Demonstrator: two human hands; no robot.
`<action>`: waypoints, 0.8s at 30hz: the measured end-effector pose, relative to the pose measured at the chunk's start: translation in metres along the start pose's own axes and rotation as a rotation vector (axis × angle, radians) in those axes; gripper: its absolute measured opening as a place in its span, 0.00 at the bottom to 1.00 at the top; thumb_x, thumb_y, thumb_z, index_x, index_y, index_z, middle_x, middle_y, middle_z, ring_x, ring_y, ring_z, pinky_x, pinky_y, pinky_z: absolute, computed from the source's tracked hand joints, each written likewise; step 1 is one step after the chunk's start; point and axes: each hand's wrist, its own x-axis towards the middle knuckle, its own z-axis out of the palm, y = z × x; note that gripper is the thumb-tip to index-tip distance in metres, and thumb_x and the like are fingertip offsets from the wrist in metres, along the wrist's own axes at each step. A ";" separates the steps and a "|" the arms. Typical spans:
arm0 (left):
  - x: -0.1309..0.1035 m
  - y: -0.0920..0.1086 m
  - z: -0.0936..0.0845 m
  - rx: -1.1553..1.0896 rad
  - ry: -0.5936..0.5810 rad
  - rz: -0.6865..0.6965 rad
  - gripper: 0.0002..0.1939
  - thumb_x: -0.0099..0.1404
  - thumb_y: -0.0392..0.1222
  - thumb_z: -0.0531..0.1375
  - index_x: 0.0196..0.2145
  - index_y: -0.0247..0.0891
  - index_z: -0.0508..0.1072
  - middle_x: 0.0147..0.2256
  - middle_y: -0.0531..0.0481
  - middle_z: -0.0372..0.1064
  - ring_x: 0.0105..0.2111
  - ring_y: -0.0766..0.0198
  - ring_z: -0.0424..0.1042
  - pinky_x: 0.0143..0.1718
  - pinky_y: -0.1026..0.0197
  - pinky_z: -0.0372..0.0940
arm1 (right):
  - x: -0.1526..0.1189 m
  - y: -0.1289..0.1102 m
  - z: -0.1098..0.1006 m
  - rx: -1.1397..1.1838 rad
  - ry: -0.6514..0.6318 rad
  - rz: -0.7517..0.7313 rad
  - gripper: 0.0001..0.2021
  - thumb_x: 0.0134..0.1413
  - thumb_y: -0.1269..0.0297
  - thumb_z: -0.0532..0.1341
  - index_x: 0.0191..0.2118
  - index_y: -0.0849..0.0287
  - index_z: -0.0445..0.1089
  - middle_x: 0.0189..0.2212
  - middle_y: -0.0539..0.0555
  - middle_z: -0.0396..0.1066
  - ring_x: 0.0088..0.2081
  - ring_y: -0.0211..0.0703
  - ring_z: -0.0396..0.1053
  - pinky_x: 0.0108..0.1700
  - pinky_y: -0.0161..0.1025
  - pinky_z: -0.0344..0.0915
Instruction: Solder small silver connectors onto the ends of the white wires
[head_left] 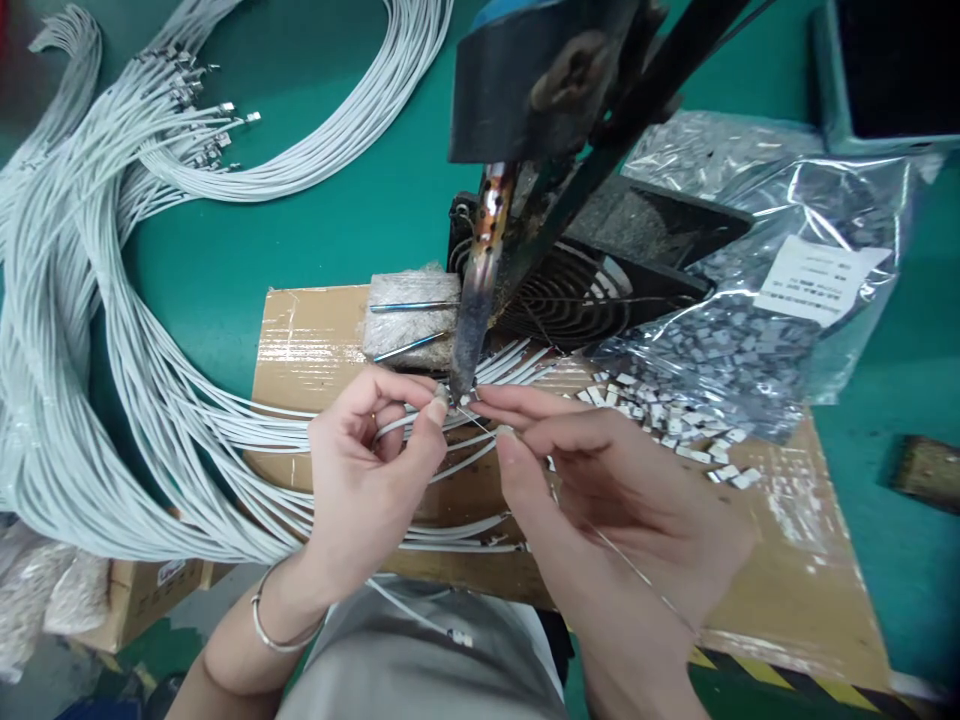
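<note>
Close work in a tight gap

The left hand [379, 460] pinches a white cable [394, 424], thumb to forefinger; the right hand [615, 500], nearly closed, holds a thin wire [636, 570]. The cable's end lies between the fingertips, just by the tip of the iron [480, 285]. A small slip could burn skin or scorch insulation. The cable looks slim, smooth and bent; its end is too small to read.

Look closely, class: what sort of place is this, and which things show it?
Probably a wiring or electronics workshop: bundled cables, a bag of small parts, and what looks like a soldering iron.
</note>
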 end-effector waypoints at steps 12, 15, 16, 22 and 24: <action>-0.001 -0.002 -0.002 -0.006 -0.004 0.007 0.07 0.59 0.30 0.70 0.28 0.38 0.79 0.32 0.52 0.82 0.20 0.73 0.59 0.19 0.67 0.54 | -0.002 0.006 -0.004 -0.003 -0.037 -0.059 0.12 0.60 0.81 0.69 0.36 0.53 0.76 0.46 0.47 0.86 0.50 0.40 0.84 0.55 0.36 0.78; -0.001 -0.002 -0.001 -0.012 -0.007 0.005 0.07 0.59 0.30 0.70 0.27 0.38 0.78 0.32 0.51 0.82 0.20 0.72 0.61 0.19 0.67 0.55 | -0.002 0.007 -0.005 -0.005 -0.045 -0.050 0.11 0.61 0.80 0.68 0.36 0.53 0.76 0.47 0.48 0.86 0.49 0.42 0.84 0.55 0.39 0.78; -0.001 -0.001 -0.001 -0.013 -0.008 0.003 0.07 0.59 0.30 0.70 0.27 0.38 0.78 0.32 0.51 0.82 0.21 0.72 0.61 0.19 0.67 0.54 | -0.002 0.007 -0.005 -0.007 -0.045 -0.043 0.11 0.61 0.80 0.68 0.36 0.53 0.76 0.47 0.49 0.86 0.49 0.43 0.84 0.55 0.40 0.78; -0.001 0.000 0.000 -0.012 -0.005 -0.011 0.07 0.57 0.29 0.70 0.27 0.38 0.78 0.32 0.49 0.82 0.22 0.71 0.63 0.19 0.67 0.54 | -0.001 0.003 -0.002 -0.024 -0.006 -0.003 0.10 0.63 0.76 0.68 0.35 0.53 0.76 0.45 0.52 0.86 0.47 0.46 0.85 0.50 0.43 0.79; -0.001 0.000 0.000 -0.010 -0.004 -0.007 0.07 0.57 0.30 0.71 0.27 0.38 0.78 0.32 0.49 0.82 0.22 0.71 0.63 0.20 0.67 0.55 | 0.000 0.002 -0.001 -0.024 -0.005 -0.008 0.09 0.63 0.76 0.68 0.35 0.53 0.76 0.45 0.52 0.86 0.47 0.47 0.85 0.48 0.42 0.80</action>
